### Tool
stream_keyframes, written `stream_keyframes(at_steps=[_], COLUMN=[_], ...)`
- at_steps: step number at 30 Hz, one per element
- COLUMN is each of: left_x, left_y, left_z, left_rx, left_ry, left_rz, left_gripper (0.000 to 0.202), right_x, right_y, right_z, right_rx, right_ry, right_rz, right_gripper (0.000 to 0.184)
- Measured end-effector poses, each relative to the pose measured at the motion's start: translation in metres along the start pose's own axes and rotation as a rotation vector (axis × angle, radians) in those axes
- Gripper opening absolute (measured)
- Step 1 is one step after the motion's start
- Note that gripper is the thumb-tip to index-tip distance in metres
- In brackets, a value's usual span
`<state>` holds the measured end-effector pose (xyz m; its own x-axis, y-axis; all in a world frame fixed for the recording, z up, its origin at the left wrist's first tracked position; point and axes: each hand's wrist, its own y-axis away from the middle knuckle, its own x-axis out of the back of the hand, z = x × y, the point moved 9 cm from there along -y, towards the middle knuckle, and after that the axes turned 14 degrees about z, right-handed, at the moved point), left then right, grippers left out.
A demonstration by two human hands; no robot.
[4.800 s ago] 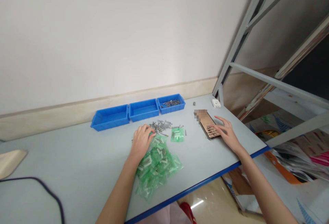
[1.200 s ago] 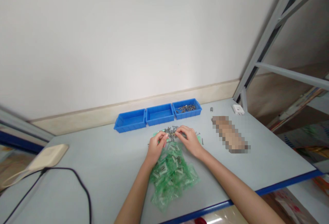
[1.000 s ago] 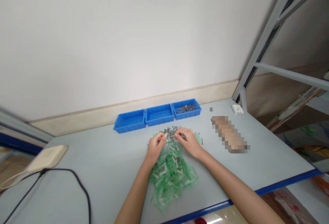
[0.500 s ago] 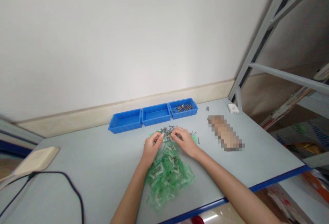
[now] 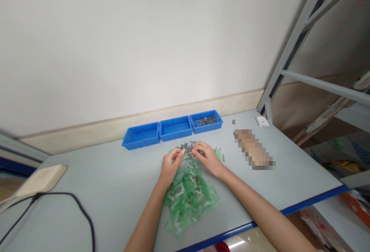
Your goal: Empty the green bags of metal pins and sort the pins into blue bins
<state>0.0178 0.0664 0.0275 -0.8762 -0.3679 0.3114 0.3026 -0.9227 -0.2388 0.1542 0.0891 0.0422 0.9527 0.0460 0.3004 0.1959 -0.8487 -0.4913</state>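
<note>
**Both hands at the screw heap, above the green bags**

The person's left hand point(image 5: 170, 164) and right hand point(image 5: 208, 160) met at the middle of the grey desk point(image 5: 115, 182), both forearms reaching in from the near edge. Their fingertips were close together at the near edge of a small heap of loose screws point(image 5: 189, 147).

The left hand's fingers point(image 5: 179, 153) were curled, with the thumb and forefinger tips pressed together. The right hand's fingers point(image 5: 196, 148) were bent down, their tips gathered on the heap. Each hand seemed to pinch a screw, though the parts were too small to be sure.

Just below the hands, partly under the wrists, lay a loose pile of green bags point(image 5: 187, 196) with pale pieces inside. The pile ran from the screws towards the desk's blue front edge.

Behind the screws, three blue trays stood touching in a row against the wall's base. The left tray point(image 5: 141, 136) and the middle tray point(image 5: 175, 128) showed only their blue floors. The right tray point(image 5: 206, 121) held a scatter of screws.

To the right of the hands, well apart from them, lay a blurred brown object point(image 5: 253, 154). Beyond it a small white block point(image 5: 261, 121) sat near the foot of a grey shelf frame point(image 5: 289, 51). At the far left of the desk, a beige pad point(image 5: 37, 178) lay with a black cable point(image 5: 78, 204) curving past it.
</note>
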Motion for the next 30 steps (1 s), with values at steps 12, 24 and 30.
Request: stream_keyframes(at_steps=[12, 24, 30], left_x=[-0.003, -0.0024, -0.0017], left_y=[-0.0008, -0.0012, 0.0015], left_z=[0.0011, -0.0008, 0.0062], left_rx=[0.006, -0.008, -0.024], left_ry=[0.0, 0.009, -0.023], left_rz=[0.007, -0.006, 0.003], left_gripper=[0.032, 0.026, 0.037], right_x=[0.0044, 0.0014, -0.0045], right_y=[-0.0026, -0.001, 0.0017], right_z=[0.0012, 0.0037, -0.0042], right_rx=[-0.015, -0.018, 0.015], right_ry=[-0.029, 0.002, -0.022], right_rz=[0.05, 0.04, -0.042], right_gripper=[0.018, 0.015, 0.031])
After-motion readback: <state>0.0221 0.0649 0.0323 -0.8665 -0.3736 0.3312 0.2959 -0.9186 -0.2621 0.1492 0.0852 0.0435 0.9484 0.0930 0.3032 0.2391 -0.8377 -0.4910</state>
